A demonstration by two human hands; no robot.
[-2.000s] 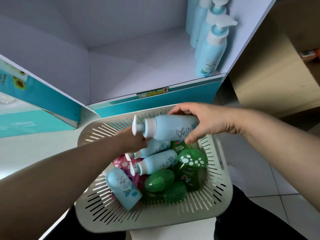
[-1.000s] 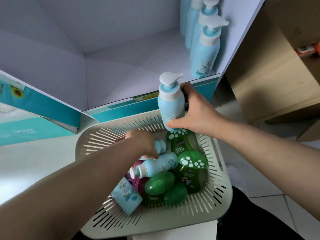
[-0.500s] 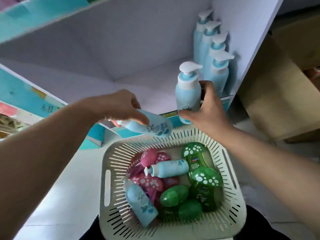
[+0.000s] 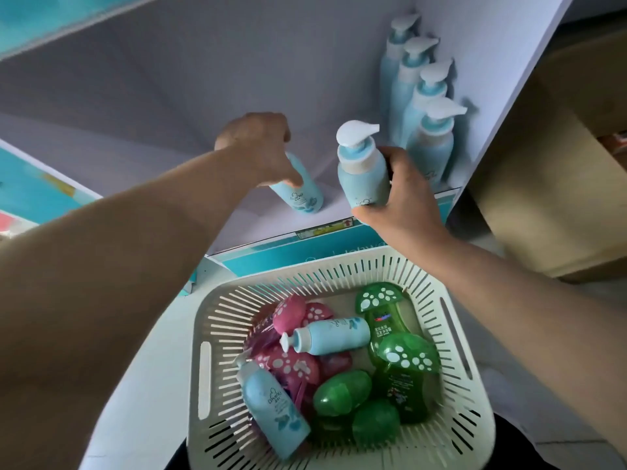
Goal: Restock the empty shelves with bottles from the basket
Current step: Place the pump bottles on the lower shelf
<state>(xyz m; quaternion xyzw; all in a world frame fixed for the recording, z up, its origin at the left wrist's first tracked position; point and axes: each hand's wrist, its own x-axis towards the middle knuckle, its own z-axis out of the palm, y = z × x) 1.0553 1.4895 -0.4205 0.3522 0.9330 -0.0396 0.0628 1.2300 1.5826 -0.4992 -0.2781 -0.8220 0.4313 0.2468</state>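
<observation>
My left hand (image 4: 258,147) grips the top of a light blue pump bottle (image 4: 300,191), whose base is over the white shelf (image 4: 169,147). My right hand (image 4: 403,195) holds a second blue pump bottle (image 4: 361,171) upright at the shelf's front edge. A row of several blue pump bottles (image 4: 431,147) stands along the shelf's right wall. Below, the cream slatted basket (image 4: 217,334) holds two more blue bottles (image 4: 332,335), green mushroom-cap bottles (image 4: 400,357) and pink ones (image 4: 288,364).
A teal shelf lip (image 4: 305,252) with a small label runs just above the basket. A tan cardboard box (image 4: 549,164) stands right of the shelf unit. Another shelf board (image 4: 68,18) hangs overhead at the upper left.
Both hands have lifted blue bottles out of the basket and carried them up to the shelf. The left bottle went from above the basket rim onto the shelf floor area.
</observation>
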